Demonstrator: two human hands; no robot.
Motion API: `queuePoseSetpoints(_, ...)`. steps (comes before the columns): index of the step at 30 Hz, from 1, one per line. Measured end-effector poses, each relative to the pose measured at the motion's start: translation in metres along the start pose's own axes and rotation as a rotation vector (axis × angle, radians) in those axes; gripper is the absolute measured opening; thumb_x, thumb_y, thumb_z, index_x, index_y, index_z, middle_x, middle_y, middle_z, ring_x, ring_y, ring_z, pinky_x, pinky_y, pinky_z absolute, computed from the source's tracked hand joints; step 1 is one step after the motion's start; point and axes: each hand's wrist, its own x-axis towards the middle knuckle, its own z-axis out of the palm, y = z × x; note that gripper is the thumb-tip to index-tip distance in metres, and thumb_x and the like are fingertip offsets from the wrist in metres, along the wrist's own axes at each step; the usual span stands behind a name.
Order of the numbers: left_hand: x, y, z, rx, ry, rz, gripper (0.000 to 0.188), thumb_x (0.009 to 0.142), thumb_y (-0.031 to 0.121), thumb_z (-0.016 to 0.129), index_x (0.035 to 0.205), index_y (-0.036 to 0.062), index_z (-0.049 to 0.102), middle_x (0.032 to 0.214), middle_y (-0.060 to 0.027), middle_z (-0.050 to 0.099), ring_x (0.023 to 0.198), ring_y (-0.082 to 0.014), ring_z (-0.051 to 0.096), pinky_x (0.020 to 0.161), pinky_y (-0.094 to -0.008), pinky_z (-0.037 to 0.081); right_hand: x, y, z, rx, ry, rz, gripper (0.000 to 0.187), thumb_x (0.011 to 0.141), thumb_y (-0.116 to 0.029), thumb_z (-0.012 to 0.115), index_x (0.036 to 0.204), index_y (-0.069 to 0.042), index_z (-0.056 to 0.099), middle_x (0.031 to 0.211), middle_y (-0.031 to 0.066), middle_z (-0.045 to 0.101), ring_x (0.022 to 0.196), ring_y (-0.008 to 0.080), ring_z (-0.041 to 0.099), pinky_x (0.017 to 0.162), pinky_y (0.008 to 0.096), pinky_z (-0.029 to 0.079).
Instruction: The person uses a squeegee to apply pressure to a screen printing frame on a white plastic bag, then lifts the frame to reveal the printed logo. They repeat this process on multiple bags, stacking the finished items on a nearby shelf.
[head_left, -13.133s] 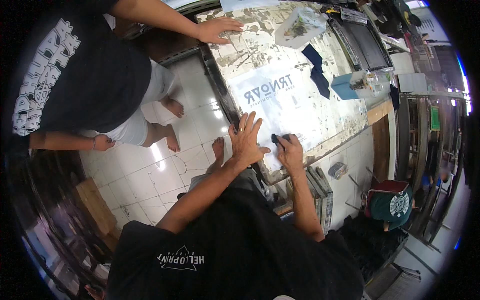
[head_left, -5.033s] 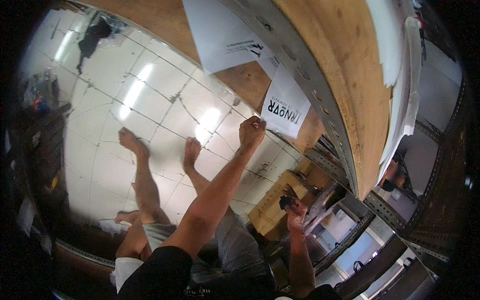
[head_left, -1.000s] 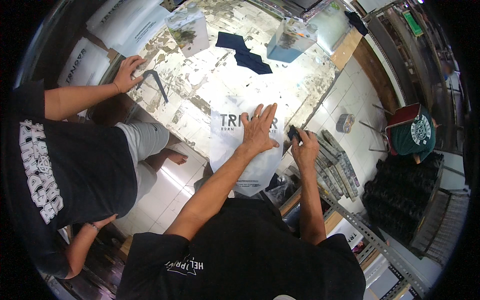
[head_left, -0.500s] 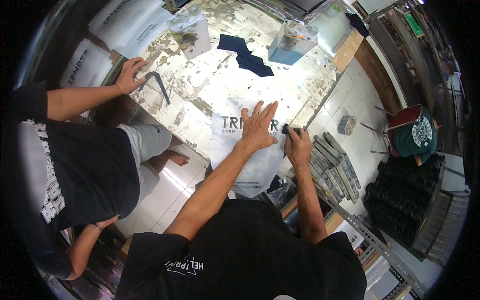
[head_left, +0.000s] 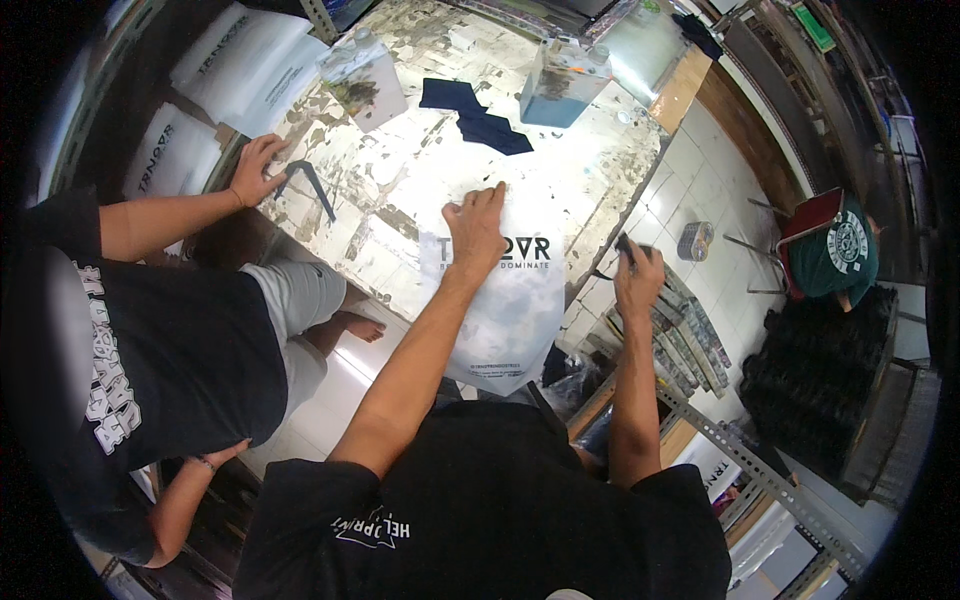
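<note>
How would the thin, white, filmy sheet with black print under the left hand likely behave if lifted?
The sheet is probably floppy and light, given its cloudy, filmy look. Its near end, overhanging the worn white table, may droop. Without the left hand on it, it might slide.

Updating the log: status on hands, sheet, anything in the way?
Left hand over white printed sheet, partly covering it. Right hand clear of it, holding small dark item. Navy cloth beyond, off sheet.
</note>
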Motion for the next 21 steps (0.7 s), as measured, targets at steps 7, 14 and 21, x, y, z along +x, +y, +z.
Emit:
queuePoseSetpoints(7,0.002,-0.045,-0.025,-0.131,-0.015,-0.138,0.062,0.077,0.006,0.071,0.137,0.0184,0.063,0.086,-0.0037,0.071,0.088,-0.0227,0.066,0.088,-0.0411,0.039,-0.100,0.070,-0.042,-0.024,-0.026,0.217,0.028,0.083,-0.007,0.070,0.110,-0.005,0.074,0.098,0.0200,0.065,0.091,0.0392,0.061,0.082,0.0472,0.050)
queuePoseSetpoints(14,0.007,-0.147,-0.090,-0.133,0.293,-0.353,0.060,0.076,0.008,0.075,0.134,0.0153,0.065,0.084,-0.0023,0.071,0.079,-0.0212,0.066,0.081,-0.0373,0.051,-0.164,0.102,-0.062,-0.062,0.005,0.340,0.027,0.084,-0.009,0.072,0.111,-0.006,0.074,0.098,0.0204,0.066,0.090,0.0373,0.065,0.081,0.0444,0.051)
queuePoseSetpoints(21,-0.019,-0.127,-0.123,0.152,0.597,0.023,0.059,0.077,0.010,0.076,0.134,0.0028,0.061,0.111,-0.0142,0.069,0.110,-0.0352,0.060,0.097,-0.0444,0.042,-0.268,0.101,-0.067,-0.025,-0.005,0.400,0.031,0.083,-0.012,0.069,0.113,-0.004,0.072,0.102,0.0259,0.064,0.096,0.0442,0.062,0.087,0.0495,0.049)
